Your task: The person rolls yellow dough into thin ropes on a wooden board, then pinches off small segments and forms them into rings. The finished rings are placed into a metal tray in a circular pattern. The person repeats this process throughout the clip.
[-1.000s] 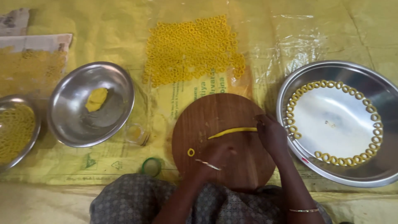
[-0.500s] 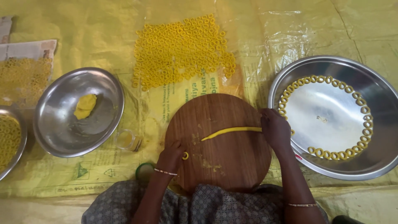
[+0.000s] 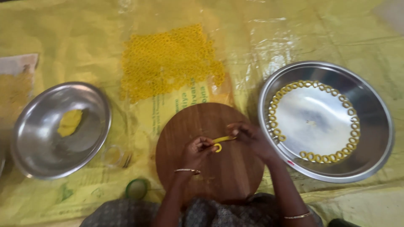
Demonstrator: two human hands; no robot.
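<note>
Both hands meet over the round brown wooden board (image 3: 210, 168). The left hand (image 3: 198, 150) pinches one end of a thin yellow dough strip (image 3: 222, 140), curled into a small ring there. The right hand (image 3: 250, 136) pinches the other end. The big steel plate (image 3: 374, 126) on the right holds a circle of yellow rings (image 3: 313, 157). A steel bowl (image 3: 42, 151) on the left holds a yellow dough lump (image 3: 69, 122). More rings lie heaped (image 3: 168, 59) on the yellow plastic sheet (image 3: 294, 33) behind the board, above a patch of green print.

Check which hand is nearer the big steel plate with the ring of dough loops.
Right. The right hand sits over the wooden board's right part, just beside the plate's left rim; the left hand is mid-board, farther left.
</note>
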